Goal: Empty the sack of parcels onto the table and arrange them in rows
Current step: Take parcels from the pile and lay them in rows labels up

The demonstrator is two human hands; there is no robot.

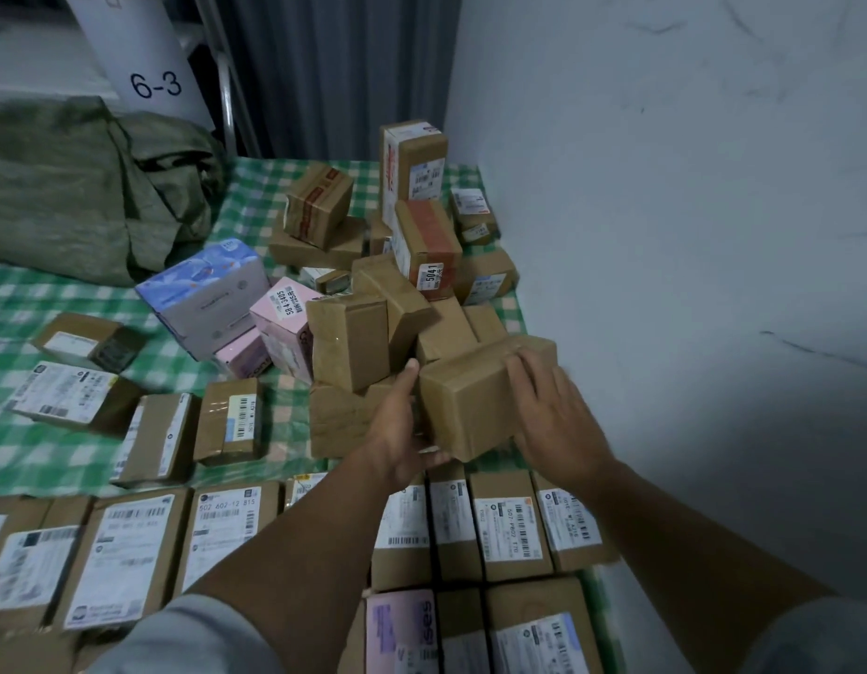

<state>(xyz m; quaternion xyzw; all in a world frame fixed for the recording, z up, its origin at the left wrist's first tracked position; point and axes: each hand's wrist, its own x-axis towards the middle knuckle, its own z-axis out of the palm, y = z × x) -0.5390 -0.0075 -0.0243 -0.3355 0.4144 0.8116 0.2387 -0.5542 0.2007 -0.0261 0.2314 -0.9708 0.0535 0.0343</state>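
A green-checked surface [256, 197] stands against a pale wall [664, 187] at 3 o'clock. The green woven sack [81, 187] lies slumped on it at 10 o'clock. A loose pile of parcels [353, 342] fills the middle and runs toward 12 o'clock. At its near edge, both hands grip one plain brown parcel [470, 406]: the left hand [407, 430] clasps its left side and underside, and the right hand [553, 420] curls over its right end. Labelled parcels in rows [514, 522] lie side by side at 6 o'clock.
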